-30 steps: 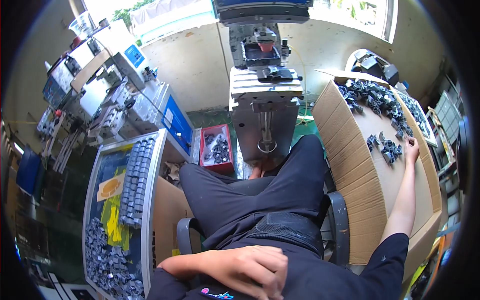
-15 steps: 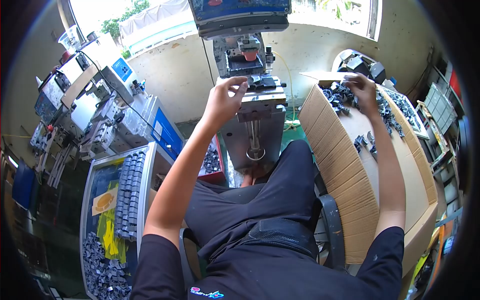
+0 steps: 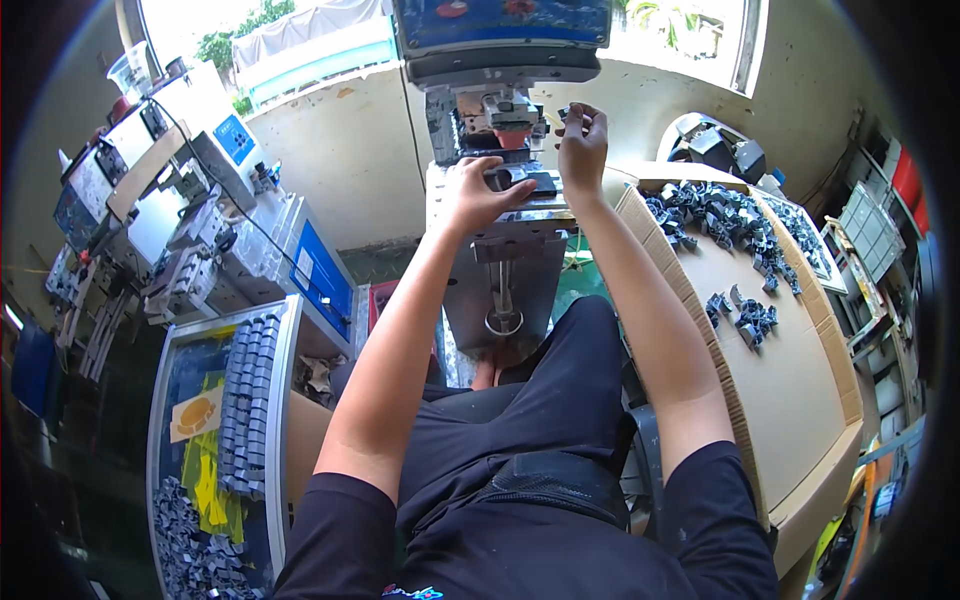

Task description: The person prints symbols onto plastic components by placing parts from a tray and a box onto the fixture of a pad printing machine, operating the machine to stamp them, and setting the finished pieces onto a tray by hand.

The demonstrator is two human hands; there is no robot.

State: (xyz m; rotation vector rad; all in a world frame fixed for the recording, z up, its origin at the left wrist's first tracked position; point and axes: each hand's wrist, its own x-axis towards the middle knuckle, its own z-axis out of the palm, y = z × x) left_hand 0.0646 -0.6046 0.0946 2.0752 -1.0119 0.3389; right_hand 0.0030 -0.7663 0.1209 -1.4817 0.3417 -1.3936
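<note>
In front of me is a pad printing machine with an orange-red pad above its work fixture. At the fixture's left side, my left hand has its thumb and fingers apart; a dark shape shows between them, and I cannot tell whether they grip it. My right hand is raised just right of the pad, its fingers closed at the tips. A small dark grey plastic part shows at those fingertips, mostly hidden.
To the right, a cardboard box bears loose dark grey plastic parts. On the left, a framed tray holds rows of grey parts, a loose heap and yellow strips. Another machine stands beyond it.
My right hand has moved left from the parts on the box to beside the pad. My left hand has shifted slightly right and down, its thumb now stretched across the fixture.
</note>
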